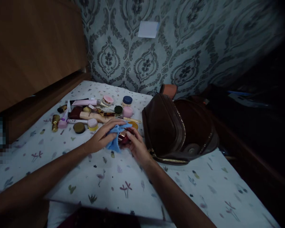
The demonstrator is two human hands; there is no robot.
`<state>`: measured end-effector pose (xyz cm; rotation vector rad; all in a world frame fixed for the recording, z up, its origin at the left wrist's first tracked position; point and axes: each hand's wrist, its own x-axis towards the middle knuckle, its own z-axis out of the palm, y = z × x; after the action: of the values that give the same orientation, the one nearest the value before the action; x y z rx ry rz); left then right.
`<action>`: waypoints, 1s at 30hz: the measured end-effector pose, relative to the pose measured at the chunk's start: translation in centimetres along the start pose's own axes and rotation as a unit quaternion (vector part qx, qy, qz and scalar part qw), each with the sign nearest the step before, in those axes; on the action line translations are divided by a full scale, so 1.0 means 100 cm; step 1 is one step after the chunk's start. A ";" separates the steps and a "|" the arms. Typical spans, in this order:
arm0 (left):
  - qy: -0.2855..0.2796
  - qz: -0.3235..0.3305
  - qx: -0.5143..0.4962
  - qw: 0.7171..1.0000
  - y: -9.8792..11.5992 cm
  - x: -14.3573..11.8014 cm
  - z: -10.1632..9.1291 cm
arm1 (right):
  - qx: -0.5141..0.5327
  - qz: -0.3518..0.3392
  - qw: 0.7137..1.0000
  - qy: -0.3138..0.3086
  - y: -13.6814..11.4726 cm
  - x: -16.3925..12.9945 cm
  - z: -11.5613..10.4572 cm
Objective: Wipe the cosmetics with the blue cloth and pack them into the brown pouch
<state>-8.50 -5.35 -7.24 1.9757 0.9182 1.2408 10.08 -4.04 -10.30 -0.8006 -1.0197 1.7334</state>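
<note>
Your left hand [102, 137] presses a blue cloth [115, 139] around a small dark red jar [123, 138], fingers curled on it, while your right hand [136, 145] grips the jar steady beside the open brown bag [171, 126]

No lettering, brand, number or sign can be read anywhere. The tubes and jars [95, 112] at the far left of the bed are too small and dim for any label to show, and the pale card [148, 29] on the far wall looks blank.

Red item [124, 139] mostly hidden by blue cloth [114, 139].
</note>
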 end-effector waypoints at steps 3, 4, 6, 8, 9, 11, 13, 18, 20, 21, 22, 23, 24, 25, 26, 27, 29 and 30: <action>0.006 -0.085 -0.067 0.994 -0.008 0.003 -0.001 | 0.057 0.020 0.998 0.014 -0.002 0.002 -0.003; 0.023 -0.113 -0.078 0.990 -0.011 0.004 -0.001 | 0.066 0.024 0.997 0.012 -0.003 0.003 -0.003; 0.069 -0.158 -0.082 0.982 -0.018 0.006 -0.001 | 0.074 0.030 0.997 0.004 -0.003 0.004 -0.005; 0.106 -0.185 -0.081 0.974 -0.023 0.006 -0.001 | 0.072 0.035 0.997 0.001 -0.004 0.004 -0.006; 0.121 -0.192 -0.078 0.971 -0.024 0.006 -0.001 | 0.069 0.037 0.997 -0.001 -0.005 0.004 -0.006; 0.144 -0.193 -0.052 0.969 -0.026 0.007 -0.003 | 0.061 0.033 0.998 -0.008 -0.007 0.003 -0.006; 0.153 -0.190 -0.007 0.970 -0.025 0.007 -0.006 | 0.055 0.020 0.998 -0.022 -0.010 0.002 -0.005; 0.150 -0.208 -0.008 0.967 -0.018 0.005 -0.001 | 0.063 0.039 0.996 -0.052 -0.011 -0.003 0.001; 0.129 -0.219 -0.067 0.965 -0.016 0.004 0.004 | 0.071 0.050 0.995 -0.051 -0.008 -0.003 0.002; 0.117 -0.217 -0.094 0.965 -0.016 0.003 0.007 | 0.077 0.053 0.994 -0.048 -0.006 -0.002 0.002; 0.107 -0.208 -0.116 0.965 -0.016 0.001 0.009 | 0.085 0.055 0.994 -0.043 -0.005 -0.002 0.001; 0.098 -0.194 -0.133 0.967 -0.017 0.000 0.010 | 0.094 0.057 0.993 -0.040 -0.005 -0.001 0.000; 0.087 -0.175 -0.146 0.970 -0.018 -0.001 0.011 | 0.104 0.057 0.992 -0.038 -0.005 0.001 -0.001; 0.068 -0.155 -0.157 0.973 -0.019 -0.002 0.011 | 0.116 0.057 0.991 -0.037 -0.005 0.002 -0.002; 0.042 -0.135 -0.164 0.976 -0.020 -0.003 0.011 | 0.127 0.055 0.990 -0.039 -0.006 0.003 -0.003; 0.011 -0.114 -0.162 0.980 -0.019 -0.004 0.011 | 0.136 0.056 0.988 -0.043 -0.007 0.003 -0.004; -0.039 -0.079 -0.122 0.989 -0.017 -0.006 0.010 | 0.148 0.064 0.986 -0.052 -0.009 0.004 -0.005; -0.050 -0.067 -0.089 0.993 -0.016 -0.006 0.009 | 0.150 0.068 0.985 -0.054 -0.009 0.005 -0.005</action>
<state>-8.20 -5.06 -9.14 1.7895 0.8454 1.0979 10.68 -3.28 -9.72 -0.5999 -0.7612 2.0075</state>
